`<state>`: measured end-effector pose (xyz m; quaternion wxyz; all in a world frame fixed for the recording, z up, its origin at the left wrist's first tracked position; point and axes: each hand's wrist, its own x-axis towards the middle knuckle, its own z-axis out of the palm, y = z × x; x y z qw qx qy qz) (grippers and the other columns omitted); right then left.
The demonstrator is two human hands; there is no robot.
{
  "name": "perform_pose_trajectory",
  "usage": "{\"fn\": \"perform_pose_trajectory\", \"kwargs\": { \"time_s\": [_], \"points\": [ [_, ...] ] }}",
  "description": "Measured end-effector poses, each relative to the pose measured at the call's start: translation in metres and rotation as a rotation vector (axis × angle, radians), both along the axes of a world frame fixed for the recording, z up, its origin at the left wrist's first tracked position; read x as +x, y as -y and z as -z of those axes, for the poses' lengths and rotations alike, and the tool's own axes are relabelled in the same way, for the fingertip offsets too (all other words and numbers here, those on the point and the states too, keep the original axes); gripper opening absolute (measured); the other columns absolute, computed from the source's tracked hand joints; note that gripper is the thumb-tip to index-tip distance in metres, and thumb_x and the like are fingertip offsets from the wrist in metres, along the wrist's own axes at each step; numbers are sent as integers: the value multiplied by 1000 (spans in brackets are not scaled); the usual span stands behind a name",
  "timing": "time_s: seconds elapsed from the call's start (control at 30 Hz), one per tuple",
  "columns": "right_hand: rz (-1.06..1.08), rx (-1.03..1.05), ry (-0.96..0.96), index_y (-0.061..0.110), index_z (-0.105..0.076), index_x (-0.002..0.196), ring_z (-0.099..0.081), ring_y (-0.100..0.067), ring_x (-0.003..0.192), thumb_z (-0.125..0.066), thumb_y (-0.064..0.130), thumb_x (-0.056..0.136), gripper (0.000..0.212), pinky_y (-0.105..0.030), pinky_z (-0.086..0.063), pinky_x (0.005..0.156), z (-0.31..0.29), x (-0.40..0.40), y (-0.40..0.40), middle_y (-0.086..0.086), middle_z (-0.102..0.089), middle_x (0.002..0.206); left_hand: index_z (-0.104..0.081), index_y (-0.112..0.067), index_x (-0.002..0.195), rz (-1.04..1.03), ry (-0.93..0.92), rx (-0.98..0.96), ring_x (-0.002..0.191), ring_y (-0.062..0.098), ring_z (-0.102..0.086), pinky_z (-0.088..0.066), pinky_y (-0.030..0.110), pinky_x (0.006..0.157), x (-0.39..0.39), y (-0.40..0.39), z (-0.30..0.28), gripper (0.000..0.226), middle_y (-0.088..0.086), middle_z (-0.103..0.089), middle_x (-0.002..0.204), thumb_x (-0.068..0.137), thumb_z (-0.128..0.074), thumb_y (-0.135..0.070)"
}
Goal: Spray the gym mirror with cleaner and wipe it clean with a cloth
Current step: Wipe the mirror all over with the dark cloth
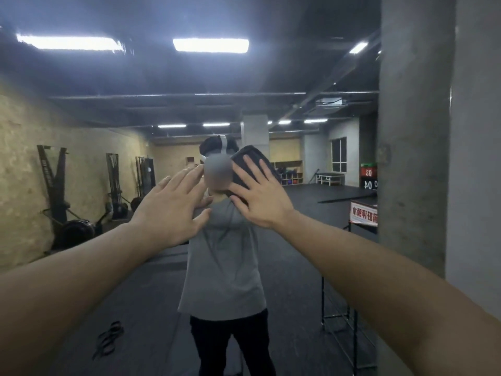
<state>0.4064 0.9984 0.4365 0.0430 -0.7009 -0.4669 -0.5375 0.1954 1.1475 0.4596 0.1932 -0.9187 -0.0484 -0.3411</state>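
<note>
The gym mirror (135,109) fills most of the head view and reflects the room and a person in a grey shirt. My right hand (259,198) presses a dark folded cloth (254,156) flat against the glass with straight, spread fingers. My left hand (173,206) is raised beside it at the same height, fingers spread and straight, against or just in front of the mirror; contact cannot be told. It holds nothing. No spray bottle is in view.
A grey concrete pillar (414,131) bounds the mirror on the right. The reflection shows rowing machines (67,207) along a tan wall, a black metal rack (349,321) with a red-and-white sign, and dark straps (108,339) on the floor.
</note>
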Motion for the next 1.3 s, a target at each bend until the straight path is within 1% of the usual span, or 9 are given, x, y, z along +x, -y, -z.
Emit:
{"fn": "perform_pose_trajectory", "kwargs": {
  "time_s": [0.13, 0.3, 0.43, 0.6, 0.7, 0.8, 0.9, 1.0, 1.3],
  "points": [
    [50, 149, -32, 41, -34, 157, -11, -36, 157, -38, 47, 106, 52, -54, -6, 127, -5, 29, 46, -5, -21, 170, -9, -28, 164, -15, -28, 34, 157, 16, -3, -7, 38, 126, 19, 21, 3, 81, -4, -2, 171, 92, -11, -65],
    [165, 355, -235, 46, -17, 160, 4, -30, 158, -27, 52, 106, 55, -46, 9, 127, -12, 69, 112, -1, -2, 173, -12, -28, 163, 7, -51, 81, 157, 16, -2, -4, 38, 126, 53, 57, 5, 87, -4, -5, 171, 86, -2, -65],
    [242, 615, -438, 44, -7, 162, 8, -30, 158, -18, 56, 106, 58, -51, 5, 127, -12, 111, 181, -2, 5, 172, -14, -28, 163, 36, -73, 116, 157, 17, -3, -4, 38, 127, 76, 93, 9, 84, -3, -5, 171, 88, -6, -64],
    [332, 959, -660, 39, -7, 163, -2, -36, 157, -19, 52, 107, 59, -55, -4, 127, -6, 151, 241, -8, -2, 172, -30, -25, 160, 74, -91, 163, 155, 20, -18, -14, 42, 125, 99, 132, 14, 80, -1, -22, 168, 90, -14, -62],
    [336, 955, -705, 39, -2, 163, 0, -38, 157, -20, 48, 109, 58, -56, -1, 126, -17, 151, 245, -8, 2, 172, -34, -25, 158, 88, -96, 172, 154, 20, -22, -18, 43, 125, 114, 150, 14, 78, -1, -27, 167, 91, -17, -62],
    [316, 720, -543, 41, 3, 162, 7, -38, 157, -18, 49, 109, 58, -56, 4, 126, -28, 138, 233, -7, 8, 172, -32, -26, 159, 97, -99, 179, 155, 19, -19, -15, 41, 126, 127, 168, 14, 79, -2, -25, 167, 91, -16, -62],
    [220, 458, -371, 45, -3, 161, 10, -36, 157, -20, 51, 107, 57, -53, 8, 126, -40, 132, 226, -3, 8, 172, -26, -27, 161, 101, -98, 182, 156, 18, -13, -8, 38, 126, 141, 188, 12, 83, -3, -18, 169, 88, -8, -63],
    [184, 364, -278, 48, -10, 160, 7, -32, 158, -20, 56, 105, 56, -51, 3, 127, -47, 144, 242, 2, 4, 172, -28, -27, 160, 129, -88, 184, 156, 18, -14, -7, 37, 125, 152, 207, 9, 84, -2, -19, 169, 88, -8, -63],
    [308, 827, -587, 40, -3, 163, 5, -34, 158, -13, 57, 107, 59, -53, 2, 127, -3, 205, 322, -7, 3, 172, -29, -28, 160, 156, -114, 194, 155, 17, -15, -7, 37, 125, 179, 227, 13, 81, -2, -20, 169, 89, -11, -63]
  ]
}}
